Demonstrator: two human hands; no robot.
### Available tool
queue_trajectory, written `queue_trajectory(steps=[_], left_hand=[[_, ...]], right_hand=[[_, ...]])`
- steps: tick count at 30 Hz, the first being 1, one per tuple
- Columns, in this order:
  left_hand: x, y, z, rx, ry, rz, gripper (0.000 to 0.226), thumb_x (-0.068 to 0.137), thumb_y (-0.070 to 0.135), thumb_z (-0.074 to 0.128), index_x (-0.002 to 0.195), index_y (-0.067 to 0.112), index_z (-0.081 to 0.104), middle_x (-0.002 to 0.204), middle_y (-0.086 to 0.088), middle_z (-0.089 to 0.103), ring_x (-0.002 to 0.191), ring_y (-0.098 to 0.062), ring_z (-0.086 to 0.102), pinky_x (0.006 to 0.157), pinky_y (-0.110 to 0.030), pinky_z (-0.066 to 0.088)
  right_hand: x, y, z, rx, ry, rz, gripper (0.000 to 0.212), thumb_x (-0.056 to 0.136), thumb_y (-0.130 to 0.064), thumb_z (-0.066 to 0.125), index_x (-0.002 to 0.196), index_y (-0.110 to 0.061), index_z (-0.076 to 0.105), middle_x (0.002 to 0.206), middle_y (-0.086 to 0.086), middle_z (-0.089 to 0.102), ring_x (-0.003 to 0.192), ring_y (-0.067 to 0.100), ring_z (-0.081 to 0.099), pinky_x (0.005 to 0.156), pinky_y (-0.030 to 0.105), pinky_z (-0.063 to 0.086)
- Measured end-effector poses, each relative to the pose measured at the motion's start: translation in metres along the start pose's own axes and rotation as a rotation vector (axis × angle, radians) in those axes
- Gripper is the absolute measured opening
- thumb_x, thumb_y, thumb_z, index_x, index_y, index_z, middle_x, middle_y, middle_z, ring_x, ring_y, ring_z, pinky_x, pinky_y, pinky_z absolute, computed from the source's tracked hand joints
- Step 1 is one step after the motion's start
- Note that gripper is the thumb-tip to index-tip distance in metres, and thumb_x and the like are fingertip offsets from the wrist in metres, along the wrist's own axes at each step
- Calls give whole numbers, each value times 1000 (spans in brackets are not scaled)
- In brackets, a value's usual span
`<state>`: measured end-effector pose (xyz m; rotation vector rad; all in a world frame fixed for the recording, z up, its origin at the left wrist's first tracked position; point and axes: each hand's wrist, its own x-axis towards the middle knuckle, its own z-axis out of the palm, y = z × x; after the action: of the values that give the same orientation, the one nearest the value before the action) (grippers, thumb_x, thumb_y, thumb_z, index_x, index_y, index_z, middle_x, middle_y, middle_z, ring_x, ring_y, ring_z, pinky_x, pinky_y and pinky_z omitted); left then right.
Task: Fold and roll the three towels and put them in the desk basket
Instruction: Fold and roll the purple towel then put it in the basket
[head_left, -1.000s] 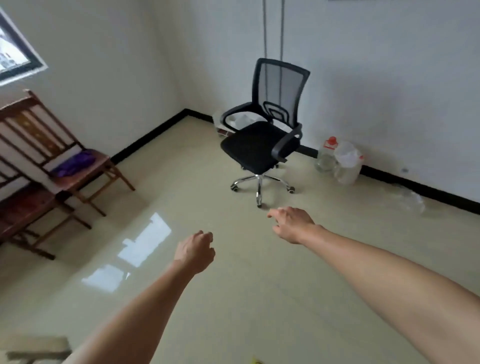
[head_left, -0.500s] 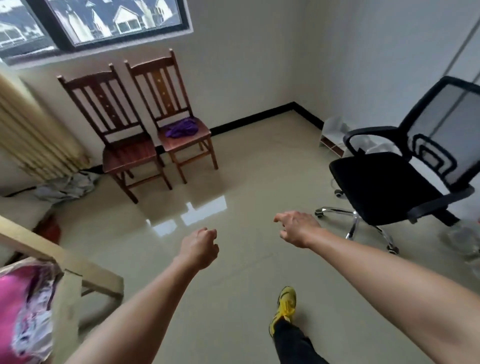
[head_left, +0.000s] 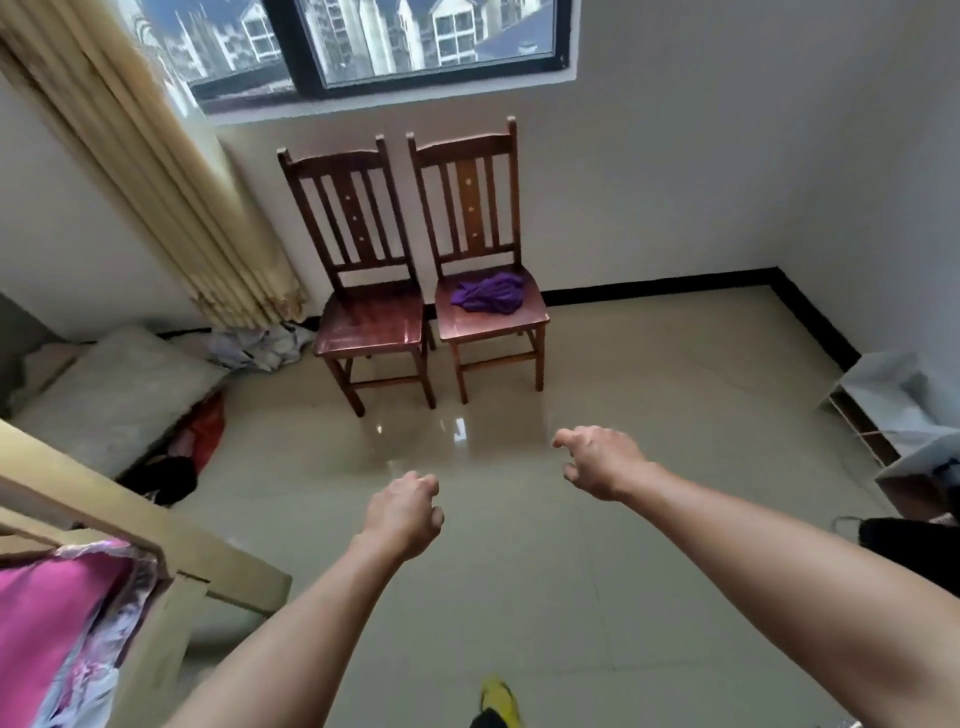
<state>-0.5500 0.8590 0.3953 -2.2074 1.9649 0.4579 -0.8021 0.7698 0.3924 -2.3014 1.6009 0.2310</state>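
A crumpled purple towel (head_left: 488, 293) lies on the seat of the right-hand wooden chair (head_left: 491, 317), under the window. Both my arms are stretched out over the floor, well short of the chairs. My left hand (head_left: 402, 512) is curled into a loose fist and holds nothing. My right hand (head_left: 597, 460) has its fingers bent and apart, also holding nothing. No basket and no other towel can be seen.
A second wooden chair (head_left: 371, 322) stands left of the first, its seat bare. A beige curtain (head_left: 150, 176) hangs at the left above a cushion (head_left: 111, 384) and clutter. A wooden frame (head_left: 156, 551) with pink fabric (head_left: 47, 618) fills the lower left. A white rack (head_left: 893, 410) stands at the right.
The view has swung left: the black office chair has left the frame and the two wooden chairs are now straight ahead and closer. Both hands stay held out, holding nothing.
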Motion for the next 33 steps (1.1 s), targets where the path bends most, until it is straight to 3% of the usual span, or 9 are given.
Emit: queue_trajectory(steps=[6,13,22,28,33], left_hand=[[129,-18,-15,-8,-63,-50,31,90,28,45,117,18,54,118,-2,54,109,-24,55,82,-33,44],[323,-27,-81,16,-48,49,24,91,29,44,110,16,52,112,-5,55,107,-27,55,80,-34,44],[519,-10,-148,32,-62,121,29,90,30,48,115,18,55,119,-6,57,114,-27,55,87,-36,46],[640,0,-159,16,-160,31,28,90,30,48,115,18,53,118,-5,56,113,-26,54,86,-35,45],[739,6,-176,-163,-164,-106,28,88,30,50,112,19,58,114,-3,61,110,-25,57,85,-32,45]], right_hand=[[131,10,-15,-36,-53,-65,43,90,-25,46,133,-28,47,124,3,58,113,26,56,89,32,44],[300,59,-77,-3,-46,80,42,89,-28,46,131,-29,48,127,2,59,115,26,56,90,33,45],[465,111,-137,44,-44,99,41,90,-30,49,131,-29,49,127,2,59,116,25,56,90,33,44],[613,152,-149,66,-116,35,40,90,-28,48,130,-27,50,127,2,59,114,25,57,87,32,44],[730,175,-170,8,-211,-28,39,90,-27,49,128,-26,51,125,3,60,114,26,57,87,34,46]])
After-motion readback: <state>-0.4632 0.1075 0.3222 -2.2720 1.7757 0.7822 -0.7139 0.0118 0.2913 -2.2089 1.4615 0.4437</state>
